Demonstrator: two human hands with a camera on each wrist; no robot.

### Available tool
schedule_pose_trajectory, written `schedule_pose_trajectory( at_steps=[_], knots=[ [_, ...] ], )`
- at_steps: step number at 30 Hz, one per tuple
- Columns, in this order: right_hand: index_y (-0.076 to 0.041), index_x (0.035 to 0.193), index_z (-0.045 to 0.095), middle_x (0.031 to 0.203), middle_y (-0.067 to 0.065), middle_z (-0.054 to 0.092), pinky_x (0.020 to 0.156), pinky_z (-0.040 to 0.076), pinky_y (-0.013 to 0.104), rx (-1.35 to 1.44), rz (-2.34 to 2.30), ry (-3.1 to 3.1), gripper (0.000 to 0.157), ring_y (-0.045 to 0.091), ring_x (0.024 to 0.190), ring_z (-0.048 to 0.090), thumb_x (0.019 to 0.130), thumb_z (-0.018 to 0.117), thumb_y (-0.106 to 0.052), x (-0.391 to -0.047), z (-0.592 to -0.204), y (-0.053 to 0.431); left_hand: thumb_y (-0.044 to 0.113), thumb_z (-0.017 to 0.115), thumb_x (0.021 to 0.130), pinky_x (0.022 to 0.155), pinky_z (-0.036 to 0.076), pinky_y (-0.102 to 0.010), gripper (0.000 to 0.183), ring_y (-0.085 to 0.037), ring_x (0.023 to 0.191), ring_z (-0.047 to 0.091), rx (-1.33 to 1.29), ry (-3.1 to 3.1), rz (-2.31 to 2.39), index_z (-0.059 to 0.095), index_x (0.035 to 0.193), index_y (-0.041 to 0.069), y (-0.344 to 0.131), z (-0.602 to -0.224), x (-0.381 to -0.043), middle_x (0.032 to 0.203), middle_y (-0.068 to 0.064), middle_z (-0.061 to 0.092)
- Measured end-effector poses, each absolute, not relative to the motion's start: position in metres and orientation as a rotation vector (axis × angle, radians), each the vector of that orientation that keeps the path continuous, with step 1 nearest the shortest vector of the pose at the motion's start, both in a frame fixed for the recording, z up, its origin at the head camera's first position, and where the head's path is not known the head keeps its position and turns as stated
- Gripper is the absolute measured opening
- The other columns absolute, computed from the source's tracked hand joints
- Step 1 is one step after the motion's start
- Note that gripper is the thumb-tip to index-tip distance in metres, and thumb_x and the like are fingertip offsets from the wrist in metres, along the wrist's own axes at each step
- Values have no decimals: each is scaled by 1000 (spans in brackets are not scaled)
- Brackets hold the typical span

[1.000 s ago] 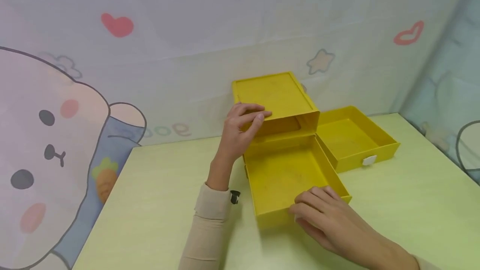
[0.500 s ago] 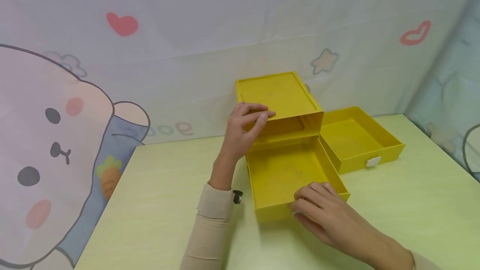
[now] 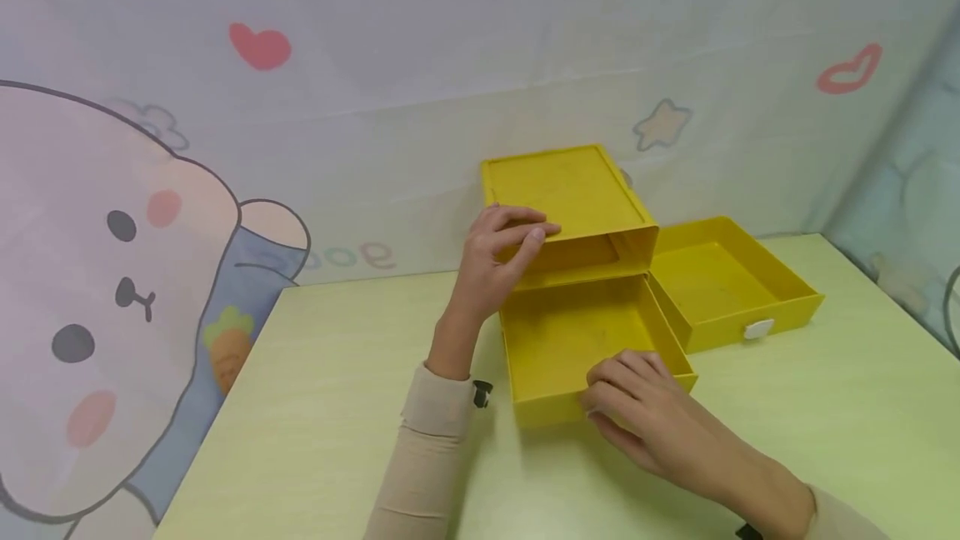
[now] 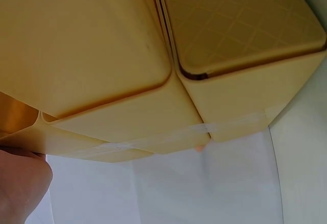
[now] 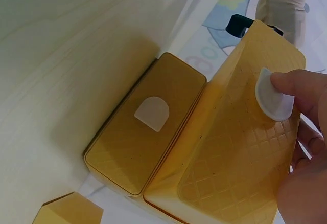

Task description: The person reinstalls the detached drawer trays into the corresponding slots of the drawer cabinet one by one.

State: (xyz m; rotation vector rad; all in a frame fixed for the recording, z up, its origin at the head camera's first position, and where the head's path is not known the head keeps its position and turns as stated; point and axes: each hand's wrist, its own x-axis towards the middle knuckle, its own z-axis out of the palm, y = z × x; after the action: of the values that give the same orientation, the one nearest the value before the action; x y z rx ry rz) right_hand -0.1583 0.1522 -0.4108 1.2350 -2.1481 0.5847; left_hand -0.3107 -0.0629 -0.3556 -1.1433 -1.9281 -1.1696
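Note:
A yellow drawer cabinet (image 3: 566,190) stands against the back wall, its upper slot hollow. Below that slot, a yellow drawer (image 3: 570,340) sticks out toward me. My left hand (image 3: 491,261) rests on the cabinet's top at its left front edge, fingers fairly straight. My right hand (image 3: 637,415) holds the drawer's front: in the right wrist view the thumb presses the white handle (image 5: 273,97) and the fingers go behind the front panel. Under it, a lower drawer front (image 5: 138,137) with a white pull sits flush. The left wrist view shows the cabinet's side (image 4: 127,116) with clear tape.
A second yellow drawer (image 3: 716,273) with a white handle lies on the table (image 3: 345,373), right of the cabinet. Behind hangs a printed cloth (image 3: 405,65) with hearts and a cartoon animal. The table's right edge runs beside the side cloth.
The drawer under my right hand has slid further into the cabinet, and the right hand has moved with it. My left hand stays on the cabinet. The head view has shifted slightly.

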Motion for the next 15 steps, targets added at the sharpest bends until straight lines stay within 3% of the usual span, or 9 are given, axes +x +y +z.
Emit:
schedule_pose_trajectory(
  at_steps=[8, 15],
  knots=[
    [-16, 94, 66, 105, 0, 55, 88, 33, 28, 1254, 621, -2033, 26, 19, 95, 47, 105, 45, -28, -168, -414, 150, 17, 56, 100, 100, 38, -36, 21, -18, 113, 50, -1139, -1960, -1169, 76, 108, 15, -65, -361, -317, 116, -2, 64],
    [-17, 90, 65, 94, -1, 48, 80, 29, 23, 1224, 640, -2002, 29, 16, 88, 39, 105, 44, -30, -173, -415, 149, 19, 55, 101, 101, 38, -34, 22, -16, 114, 50, -1126, -1977, -1175, 76, 108, 16, -65, -361, -317, 116, 0, 64]
  ],
)
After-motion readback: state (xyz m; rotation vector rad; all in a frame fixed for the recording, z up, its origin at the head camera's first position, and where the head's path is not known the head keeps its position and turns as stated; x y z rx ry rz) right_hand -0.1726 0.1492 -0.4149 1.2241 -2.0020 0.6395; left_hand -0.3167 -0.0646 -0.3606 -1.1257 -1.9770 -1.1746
